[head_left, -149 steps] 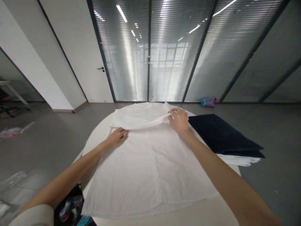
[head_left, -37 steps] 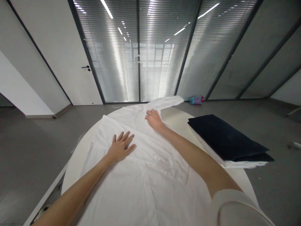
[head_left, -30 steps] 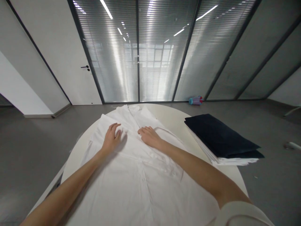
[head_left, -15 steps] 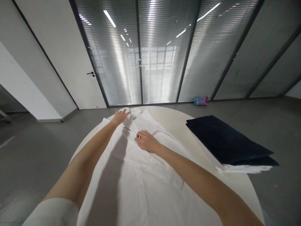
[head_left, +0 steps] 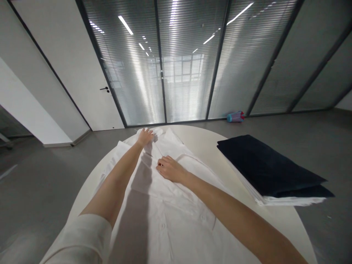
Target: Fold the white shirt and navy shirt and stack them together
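Observation:
A white button-up shirt lies spread over a round table, its collar end at the far edge and its buttoned front facing up. My left hand rests on the cloth near the collar with its fingers stretched out. Around the middle of the upper front, my right hand is closed, thumb and fingers pinching the front edge of the shirt. My left forearm crosses the shirt's left side and hides part of it.
The white round table carries a folded dark navy cloth on a stack of white cloth at the right. On the floor by the glass wall lies a blue and red object. A white door stands at the back left.
My left hand has shifted slightly right along the collar end, and my left forearm has swung inward, baring more of the shirt's left side. My right hand stays nearly in place, still pinching.

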Available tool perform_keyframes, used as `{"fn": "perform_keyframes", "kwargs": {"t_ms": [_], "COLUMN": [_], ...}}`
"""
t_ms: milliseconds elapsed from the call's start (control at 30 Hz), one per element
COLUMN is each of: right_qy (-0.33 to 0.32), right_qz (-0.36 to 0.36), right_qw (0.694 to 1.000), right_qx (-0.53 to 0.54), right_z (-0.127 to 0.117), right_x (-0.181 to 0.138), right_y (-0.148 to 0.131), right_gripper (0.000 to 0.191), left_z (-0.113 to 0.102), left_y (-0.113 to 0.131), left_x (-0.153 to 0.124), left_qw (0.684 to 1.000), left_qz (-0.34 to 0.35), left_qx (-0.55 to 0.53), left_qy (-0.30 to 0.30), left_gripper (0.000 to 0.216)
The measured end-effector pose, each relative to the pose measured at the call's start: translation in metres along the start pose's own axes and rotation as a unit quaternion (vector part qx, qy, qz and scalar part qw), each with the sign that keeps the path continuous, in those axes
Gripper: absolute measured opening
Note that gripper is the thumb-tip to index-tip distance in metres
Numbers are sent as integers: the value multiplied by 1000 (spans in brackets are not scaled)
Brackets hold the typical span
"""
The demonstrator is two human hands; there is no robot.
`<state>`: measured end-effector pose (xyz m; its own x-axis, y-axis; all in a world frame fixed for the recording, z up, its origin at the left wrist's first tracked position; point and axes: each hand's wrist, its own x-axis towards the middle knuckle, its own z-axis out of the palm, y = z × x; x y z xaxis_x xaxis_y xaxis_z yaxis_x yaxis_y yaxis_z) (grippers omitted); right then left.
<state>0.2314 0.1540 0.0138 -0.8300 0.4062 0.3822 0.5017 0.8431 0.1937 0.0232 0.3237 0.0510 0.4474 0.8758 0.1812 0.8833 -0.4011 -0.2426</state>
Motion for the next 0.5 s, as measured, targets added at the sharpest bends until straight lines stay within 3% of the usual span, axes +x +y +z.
{"fn": "perform_keyframes", "kwargs": {"t_ms": [133,233,367,500], "right_qy": [-3,9,64,63], "right_qz": [-31,-24,19,17], "right_qw": [998,991,974,976], "right_qx": [47,135,216,209], "right_z": [-4,-4,2,8], "right_x": [3,6,4,1], "right_y": [-9,-18,-12,-1], "right_gripper": [21,18,26,32], "left_z": [-25,-58,-108,-140], "left_y": [-12,-19,-17,-2], "left_x": [-14,-39,-96,-164], "left_qw": [999,986,952,940], "left_qz": [-26,-84,-132,-163], "left_qx": [24,53,48,55], "left_qy": [28,131,270,293], "left_gripper": [38,39,36,34]}}
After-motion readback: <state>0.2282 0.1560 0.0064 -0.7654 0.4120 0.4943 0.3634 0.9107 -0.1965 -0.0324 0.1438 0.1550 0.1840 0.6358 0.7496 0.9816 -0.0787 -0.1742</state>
